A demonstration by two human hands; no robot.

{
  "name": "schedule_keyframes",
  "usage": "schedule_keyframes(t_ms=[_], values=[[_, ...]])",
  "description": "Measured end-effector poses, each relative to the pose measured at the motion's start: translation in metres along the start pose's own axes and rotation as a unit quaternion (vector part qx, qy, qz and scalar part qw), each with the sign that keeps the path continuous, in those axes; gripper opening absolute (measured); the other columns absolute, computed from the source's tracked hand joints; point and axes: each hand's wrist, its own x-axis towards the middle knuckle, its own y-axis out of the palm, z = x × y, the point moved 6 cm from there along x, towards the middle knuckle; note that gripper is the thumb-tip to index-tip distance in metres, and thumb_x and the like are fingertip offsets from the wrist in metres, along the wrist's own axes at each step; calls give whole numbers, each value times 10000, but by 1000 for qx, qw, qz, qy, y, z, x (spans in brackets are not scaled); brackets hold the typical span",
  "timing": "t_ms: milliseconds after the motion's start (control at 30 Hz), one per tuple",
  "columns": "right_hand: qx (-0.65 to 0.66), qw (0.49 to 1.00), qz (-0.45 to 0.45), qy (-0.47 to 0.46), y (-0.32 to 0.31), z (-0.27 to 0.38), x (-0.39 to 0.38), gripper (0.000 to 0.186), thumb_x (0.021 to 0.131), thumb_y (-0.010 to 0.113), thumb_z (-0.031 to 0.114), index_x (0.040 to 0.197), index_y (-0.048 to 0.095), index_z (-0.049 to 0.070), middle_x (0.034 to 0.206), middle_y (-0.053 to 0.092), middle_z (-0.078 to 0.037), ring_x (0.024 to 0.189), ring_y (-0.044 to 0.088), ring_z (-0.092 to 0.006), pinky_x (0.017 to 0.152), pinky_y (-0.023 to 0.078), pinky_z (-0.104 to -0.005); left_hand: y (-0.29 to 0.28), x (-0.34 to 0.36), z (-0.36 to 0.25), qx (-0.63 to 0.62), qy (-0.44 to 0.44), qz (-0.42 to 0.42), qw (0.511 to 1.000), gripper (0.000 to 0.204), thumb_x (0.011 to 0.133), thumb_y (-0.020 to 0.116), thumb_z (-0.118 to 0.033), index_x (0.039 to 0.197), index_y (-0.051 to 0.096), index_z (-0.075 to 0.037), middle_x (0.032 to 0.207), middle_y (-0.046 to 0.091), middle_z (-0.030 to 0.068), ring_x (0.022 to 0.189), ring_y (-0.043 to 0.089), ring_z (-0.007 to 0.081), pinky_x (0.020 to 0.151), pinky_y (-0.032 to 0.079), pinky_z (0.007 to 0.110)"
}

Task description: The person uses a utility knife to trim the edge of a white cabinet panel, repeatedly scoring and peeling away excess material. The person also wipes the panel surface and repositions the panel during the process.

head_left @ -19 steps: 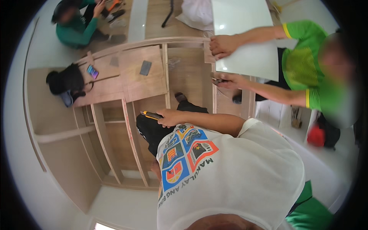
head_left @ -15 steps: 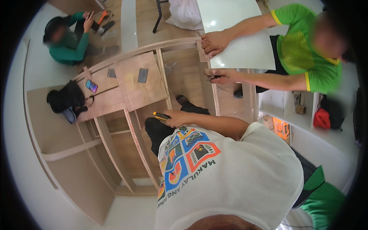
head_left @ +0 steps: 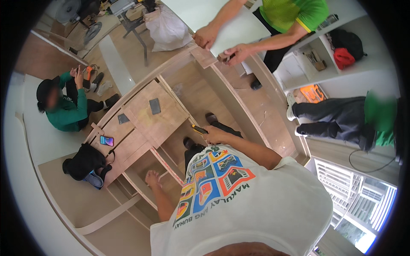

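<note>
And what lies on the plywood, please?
On the plywood are two grey pieces and a phone, with a black bag at its left end. What the bag covers cannot be seen.

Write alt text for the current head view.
A person's right hand holds a yellow-and-black tool over a wooden frame; the left hand is open. Beyond, a co-worker in bright green touches a white panel.

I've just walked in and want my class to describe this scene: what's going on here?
The person's right hand holds a yellow-and-black utility knife; the left hand is open and empty over a wooden frame. A co-worker in bright green has one hand on a white panel, the other gripping a small brown piece. A phone and two grey pads lie on plywood.
</note>
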Motion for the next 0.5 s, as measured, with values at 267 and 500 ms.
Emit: schedule_keyframes(t_ms=[267,500], values=[[-137,989,-29,-44,9,-42,-40,358,885,557,188,1175,623,-10,1100,670,-299,1065,649,-437,918,500,-484,59,-39,36,110,-55,47,991,74,961,580,-127,1014,626,-105,776,616,9,601,570,127,454,422,279],[-99,987,-118,-37,-58,-146,-78,373,881,568,211,1185,638,5,1116,666,-289,1053,643,-449,916,498,-498,148,-117,115,272,68,177,943,266,948,626,-146,1153,679,14,869,693,99,705,650,151,566,510,300]])
